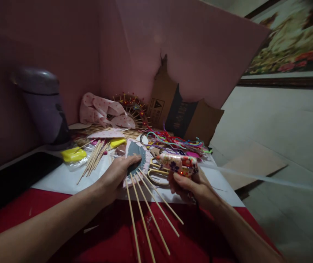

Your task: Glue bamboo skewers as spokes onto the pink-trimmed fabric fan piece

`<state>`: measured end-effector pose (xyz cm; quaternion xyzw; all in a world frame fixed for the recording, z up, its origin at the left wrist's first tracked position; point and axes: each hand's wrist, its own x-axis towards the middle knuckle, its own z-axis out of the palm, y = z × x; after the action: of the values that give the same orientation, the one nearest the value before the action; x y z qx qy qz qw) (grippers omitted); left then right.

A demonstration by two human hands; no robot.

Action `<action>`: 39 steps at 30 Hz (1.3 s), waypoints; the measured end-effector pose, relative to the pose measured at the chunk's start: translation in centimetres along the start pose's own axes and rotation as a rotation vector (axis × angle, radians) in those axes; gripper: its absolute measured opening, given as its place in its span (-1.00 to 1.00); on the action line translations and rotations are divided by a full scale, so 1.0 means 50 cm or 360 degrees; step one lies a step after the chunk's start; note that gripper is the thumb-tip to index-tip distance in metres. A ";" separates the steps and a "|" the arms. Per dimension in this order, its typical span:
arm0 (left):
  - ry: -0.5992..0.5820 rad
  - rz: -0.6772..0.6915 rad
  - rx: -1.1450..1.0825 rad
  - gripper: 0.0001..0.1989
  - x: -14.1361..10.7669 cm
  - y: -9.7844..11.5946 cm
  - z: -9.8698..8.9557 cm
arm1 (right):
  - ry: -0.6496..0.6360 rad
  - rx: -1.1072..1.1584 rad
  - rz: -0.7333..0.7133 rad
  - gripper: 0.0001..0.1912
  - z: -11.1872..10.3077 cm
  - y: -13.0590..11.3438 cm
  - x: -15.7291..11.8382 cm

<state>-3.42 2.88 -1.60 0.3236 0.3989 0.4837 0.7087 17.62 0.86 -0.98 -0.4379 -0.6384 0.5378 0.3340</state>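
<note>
In my left hand [115, 173] is a grey-green round piece [136, 150] with a pale ruffled edge, the thumb pressed flat on top of it. Several thin bamboo sticks [149, 215] fan out from its lower side toward me. My right hand [193, 184] is wrapped around a flower-patterned glue gun [176, 163] with a small red light glowing on it. The gun's nozzle points left, a little apart from the round piece. Gold-handled scissors [154, 179] lie between both hands, partly covered.
Loose sticks [96, 157] and yellow packets [74, 155] lie left on white paper. Behind are pink spotted fabric [101, 109], a beaded stick fan [134, 106], colourful cords [175, 138] and torn cardboard [159, 102]. A purple tumbler [42, 106] and black phone-like slab [22, 175] stand left.
</note>
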 end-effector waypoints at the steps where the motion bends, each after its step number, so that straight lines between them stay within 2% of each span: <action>1: -0.0005 -0.0010 0.0002 -0.88 0.001 0.001 0.000 | -0.0044 -0.0012 0.0051 -0.66 0.002 0.013 -0.003; 4: -0.0021 -0.0010 0.0048 -0.87 0.003 0.000 0.000 | -0.0095 -0.0055 0.0082 -0.67 0.005 0.044 -0.013; 7: -0.0028 0.0049 0.0115 -0.86 0.004 -0.003 0.001 | -0.0116 -0.0104 0.0078 -0.66 0.005 0.056 -0.020; 14: -0.0021 0.0063 0.0180 -0.84 0.008 -0.009 -0.002 | -0.0060 -0.0215 0.0065 -0.65 0.002 0.053 -0.031; 19: -0.0052 0.0053 0.0294 -0.82 0.006 -0.010 0.001 | -0.0081 -0.0221 0.0019 -0.68 0.004 0.053 -0.039; 25: -0.0103 0.0099 0.0321 -0.83 0.003 -0.014 0.007 | -0.0101 -0.0281 0.0072 -0.64 0.010 0.049 -0.039; 30: -0.0194 0.0065 0.0371 -0.75 0.007 -0.022 0.000 | -0.0104 -0.0257 -0.0041 -0.69 0.017 0.043 -0.039; 39: -0.0166 0.0055 0.0432 -0.76 0.003 -0.023 0.003 | -0.0097 -0.0346 -0.0101 -0.69 0.020 0.031 -0.037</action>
<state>-2.77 2.65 -2.52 0.4479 0.4177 0.4200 0.6697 17.78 -1.15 -2.64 -0.4346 -0.7164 0.4674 0.2820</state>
